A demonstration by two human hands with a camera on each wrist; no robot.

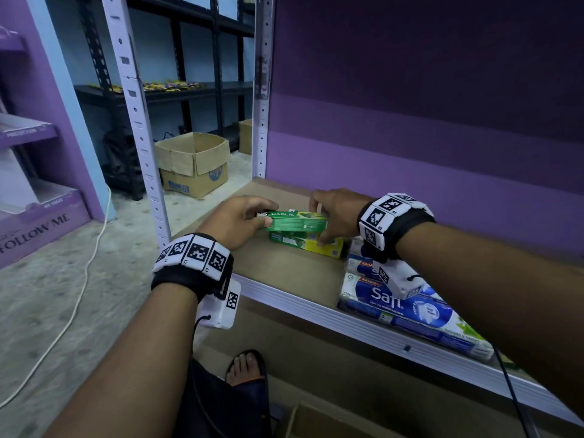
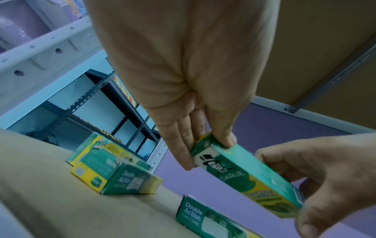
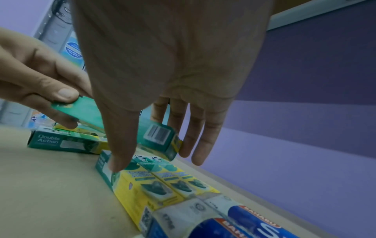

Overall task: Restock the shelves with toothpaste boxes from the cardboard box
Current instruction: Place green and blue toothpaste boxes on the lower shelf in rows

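A green Darlie toothpaste box (image 1: pixel 297 221) hangs level just above the brown shelf board (image 1: pixel 284 279). My left hand (image 1: pixel 267 214) pinches its left end between thumb and fingers (image 2: pixel 187 157). My right hand (image 1: pixel 319 222) grips its right end, the barcode end (image 3: pixel 160 136), with the thumb on the near side and the fingers behind it. Directly under the held box lie more green-and-yellow Darlie boxes (image 1: pixel 309 245), side by side on the shelf (image 3: pixel 158 182). Another small pile of them (image 2: pixel 114 173) shows in the left wrist view.
Blue Safi toothpaste boxes (image 1: pixel 404 305) fill the shelf right of the Darlie boxes, under my right wrist. A white slotted upright (image 1: pixel 139 121) stands at the shelf's left corner. An open cardboard box (image 1: pixel 196 162) sits on the floor behind. A purple back panel (image 1: pixel 410 153) closes the shelf.
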